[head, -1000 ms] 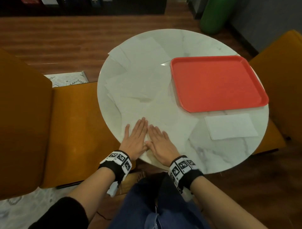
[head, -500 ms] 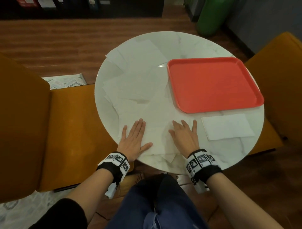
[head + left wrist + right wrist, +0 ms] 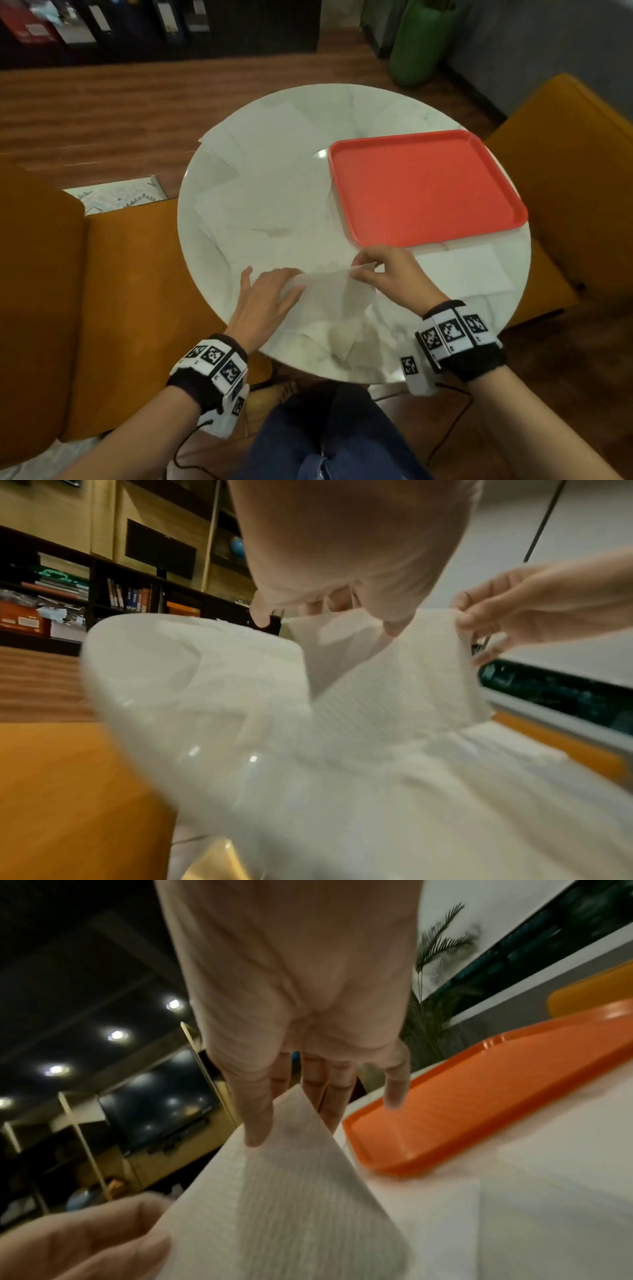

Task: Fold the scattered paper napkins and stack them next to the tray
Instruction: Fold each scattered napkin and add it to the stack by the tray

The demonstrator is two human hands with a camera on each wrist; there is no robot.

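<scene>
A white paper napkin (image 3: 334, 291) is raised off the round marble table (image 3: 342, 113) by its far edge, at the near side. My left hand (image 3: 294, 278) pinches its left corner, with the thumb in front and the fingers behind, as the left wrist view shows (image 3: 359, 610). My right hand (image 3: 363, 268) pinches the right corner between thumb and fingers (image 3: 274, 1118). The napkin's near part still lies on the table. The red tray (image 3: 424, 188) is empty, just beyond my right hand. One folded napkin (image 3: 466, 274) lies in front of the tray. Several unfolded napkins (image 3: 267, 185) overlap on the table's left half.
Orange chairs stand to the left (image 3: 113, 291) and at the right (image 3: 575, 171) of the table. A green cylinder (image 3: 414, 44) stands on the wooden floor beyond it. My knees in blue trousers (image 3: 325, 438) are under the near edge.
Both hands lay flat on the napkin, then slid apart. Now each has picked up a far corner and raised that edge off the table.
</scene>
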